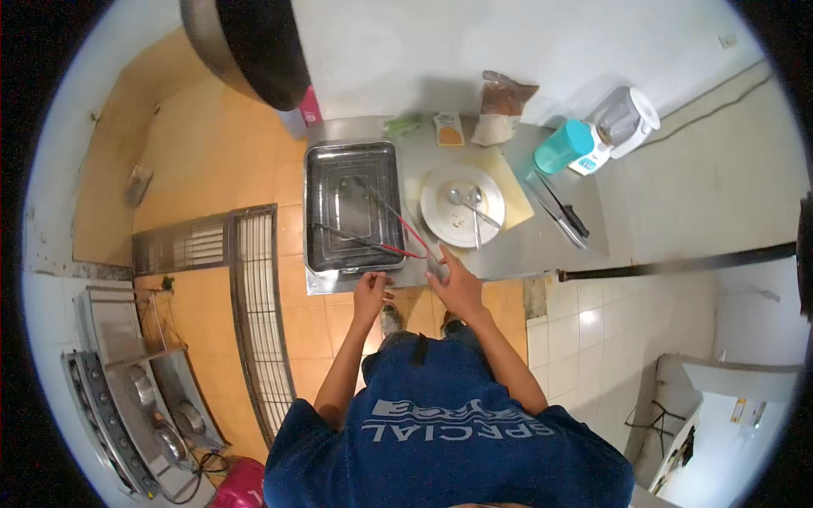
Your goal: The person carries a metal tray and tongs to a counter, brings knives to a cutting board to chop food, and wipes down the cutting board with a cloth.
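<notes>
My left hand (371,295) is near the front edge of the metal counter, just below a black rectangular tray (351,258); its fingers are curled, and I cannot make out whether they hold anything. My right hand (455,282) has its thumb and index finger apart, with nothing visible between them. It is just below a white plate (436,224) that holds two spoons (474,199) and some crumbs. Red-handled tongs (411,237) rest with their dark arms over the tray, their red bend between the tray and the plate, near my right fingertips.
On the metal counter (550,254) lie a knife with a black handle (574,220), a teal-lidded container (566,148), a blender (622,127), a bag of brown food (501,106), a small packet (449,129) and something green (401,125). A stove (106,423) stands at lower left.
</notes>
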A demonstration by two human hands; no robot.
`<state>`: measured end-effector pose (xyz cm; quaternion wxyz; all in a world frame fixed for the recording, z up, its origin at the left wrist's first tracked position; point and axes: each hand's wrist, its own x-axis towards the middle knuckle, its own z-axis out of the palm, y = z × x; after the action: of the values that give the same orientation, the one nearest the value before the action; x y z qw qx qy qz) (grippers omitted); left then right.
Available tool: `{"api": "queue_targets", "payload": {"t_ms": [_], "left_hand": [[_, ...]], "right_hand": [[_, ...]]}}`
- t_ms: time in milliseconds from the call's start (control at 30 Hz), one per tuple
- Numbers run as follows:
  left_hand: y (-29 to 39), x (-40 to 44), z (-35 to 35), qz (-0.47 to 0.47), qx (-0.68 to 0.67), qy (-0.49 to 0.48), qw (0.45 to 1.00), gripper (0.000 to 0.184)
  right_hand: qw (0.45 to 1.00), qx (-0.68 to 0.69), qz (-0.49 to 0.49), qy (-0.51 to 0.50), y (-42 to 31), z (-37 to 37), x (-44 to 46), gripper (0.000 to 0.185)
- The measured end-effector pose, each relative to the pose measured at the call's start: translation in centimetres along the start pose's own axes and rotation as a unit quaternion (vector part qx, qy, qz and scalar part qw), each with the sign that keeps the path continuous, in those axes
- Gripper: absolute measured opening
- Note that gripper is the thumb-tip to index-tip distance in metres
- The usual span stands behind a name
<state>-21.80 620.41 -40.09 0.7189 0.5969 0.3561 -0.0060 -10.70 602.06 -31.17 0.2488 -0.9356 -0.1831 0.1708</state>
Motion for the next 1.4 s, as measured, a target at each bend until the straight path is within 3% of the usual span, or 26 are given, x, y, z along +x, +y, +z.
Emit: {"api": "queue_targets", "payload": {"t_ms": [200,267,333,500,567,667,700,800,967,1033,1133,1200,1267,1333,1400], "left_hand": [[1.4,-0.4,4.8,-0.053,0.058,0.0,0.997,0.033],[2.0,-0.5,8.3,-0.049,0.102,-0.038,0.993,0.034],[3.0,-1.3,13.1,-0.154,0.147,-0.179,0.961,0.034],[2.4,-4.0,31.4,-0.124,0.173,-0.244,0.946,0.03],[2.1,-5.2,40.1,-0.127,0.187,-0.245,0.943,0.029],[1.2,-7.2,52.8,-0.115,0.175,-0.25,0.945,0.028],[1.6,-7.3,56.2,-0.104,0.195,-0.297,0.929,0.027],[1.5,-9.5,64.8,-0.033,0.125,-0.34,0.932,0.023],[2.1,-10.6,72.3,-0.059,0.136,-0.307,0.94,0.023],[1.5,-10.5,74.1,-0.075,0.121,-0.295,0.945,0.025],[2.0,-9.2,76.8,-0.114,0.154,-0.271,0.943,0.025],[2.5,-7.6,78.5,-0.14,0.133,-0.247,0.95,0.02],[2.5,-3.5,82.9,-0.192,0.165,-0.304,0.918,0.019],[3.3,0.7,87.2,-0.145,0.197,-0.386,0.89,0.026],[2.8,4.4,90.9,-0.117,0.141,-0.525,0.831,0.029]], "right_hand": [[0.997,0.063,0.004,0.043,6.5,-4.8,-1.6,0.05],[0.989,0.132,0.058,0.013,10.2,-8.1,-1.4,0.043],[0.988,0.136,0.053,0.059,15.9,-10.6,-1.3,0.04],[0.972,0.139,0.054,0.184,33.1,-21.3,-0.6,0.034],[0.962,0.059,0.067,0.258,40.7,-26.6,0.6,0.034],[0.954,-0.002,0.082,0.29,49.5,-33.2,2.0,0.037],[0.948,-0.023,0.059,0.311,52.0,-34.6,2.6,0.039],[0.963,-0.052,0.048,0.259,57.9,-37.8,3.8,0.032],[0.984,-0.061,0.084,0.146,63.4,-41.4,6.4,0.035],[0.993,-0.068,0.08,0.051,65.4,-42.3,7.9,0.035],[0.996,-0.061,0.065,0.017,66.9,-42.9,10.0,0.034],[0.997,0.003,0.057,-0.058,66.2,-43.5,12.4,0.033],[0.995,0.034,0.082,-0.054,68.8,-44.0,13.8,0.037],[0.989,0.078,0.1,-0.072,69.9,-46.9,13.8,0.042],[0.983,0.13,0.099,-0.081,70.6,-48.9,13.2,0.048]]}}
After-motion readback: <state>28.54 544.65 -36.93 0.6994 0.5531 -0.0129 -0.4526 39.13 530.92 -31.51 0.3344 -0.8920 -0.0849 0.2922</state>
